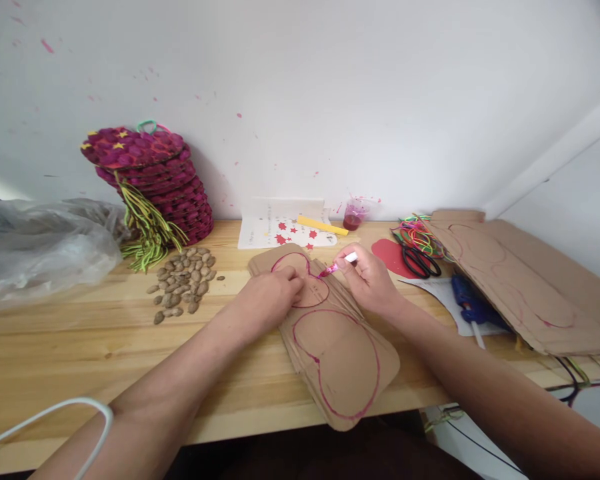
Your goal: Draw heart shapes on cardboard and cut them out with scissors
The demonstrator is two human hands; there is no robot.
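Observation:
A strip of brown cardboard (340,363) lies slanted on the table, with two heart outlines in dark pink. My left hand (280,293) has its fingers bunched and pressed down on the cardboard inside the upper heart (314,291). Pinched in my right hand (370,280) is a small paintbrush (329,269) with a white handle end and pink-stained bristles. Its tip touches the upper heart's outline near the notch. Behind the hands stands a clear plastic cup (353,221) of dark pink paint. The lower heart's line is closed nearly all round.
Peanuts (185,280) lie loose at left, beside a purple tasselled piñata-like piece (155,180) and a plastic bag (45,253). Behind are paper with red stars (260,230) and a yellow strip (323,225). Right: scissors (421,262), coloured cords (415,232), a blue glue gun (470,303), more cardboard (535,287).

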